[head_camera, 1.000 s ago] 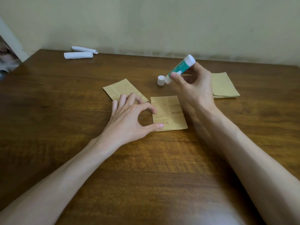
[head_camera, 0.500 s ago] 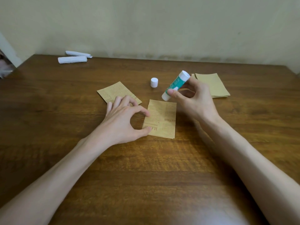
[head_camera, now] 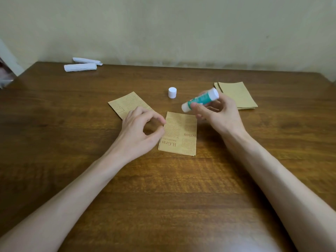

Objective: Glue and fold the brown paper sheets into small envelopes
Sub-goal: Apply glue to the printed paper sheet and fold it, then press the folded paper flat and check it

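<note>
A folded brown newsprint sheet [head_camera: 179, 134] lies flat in the middle of the wooden table [head_camera: 163, 188]. My left hand [head_camera: 140, 132] is beside its left edge, fingers loosely curled, with thumb and index tips at that edge. My right hand [head_camera: 216, 115] grips a green and white glue stick [head_camera: 200, 100] above the sheet's far right corner, its uncapped end pointing left. The white cap [head_camera: 172, 92] stands on the table behind the sheet. Another printed brown sheet [head_camera: 127, 103] lies partly under my left hand. A stack of plain brown sheets [head_camera: 238, 94] sits at the right.
Two rolled white papers [head_camera: 81, 67] lie at the table's far left corner by the wall. The table's left edge runs near a partly visible object [head_camera: 5, 77] at the frame's left side.
My right hand has lifted the glue stick slightly up and to the right off the sheet's top edge. My left hand has eased back to the sheet's left edge.
</note>
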